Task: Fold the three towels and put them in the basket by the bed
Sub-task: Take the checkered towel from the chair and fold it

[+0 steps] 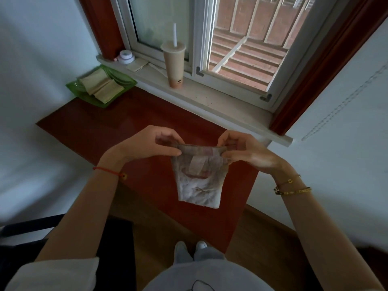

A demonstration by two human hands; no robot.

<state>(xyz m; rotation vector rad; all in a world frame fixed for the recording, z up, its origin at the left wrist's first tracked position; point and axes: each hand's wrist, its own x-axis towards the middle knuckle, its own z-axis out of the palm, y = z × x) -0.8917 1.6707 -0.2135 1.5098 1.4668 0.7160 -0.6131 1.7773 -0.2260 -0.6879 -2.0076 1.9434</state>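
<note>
A small pale towel [199, 181] with a faded reddish print hangs in the air over the dark red tabletop [94, 131]. My left hand [151, 144] pinches its top left corner and my right hand [245, 150] pinches its top right corner, so its upper edge is stretched between them. At the far left of the table sits a green basket [84, 94], and inside it lie two folded beige towels [100, 86]. No bed is in view.
A milk tea cup with a straw [173, 64] stands on the white window sill [220, 101], with a small white jar [126, 57] and a flat beige pad [137, 64] further left. White walls close in on both sides. My feet [190, 249] stand on the wooden floor.
</note>
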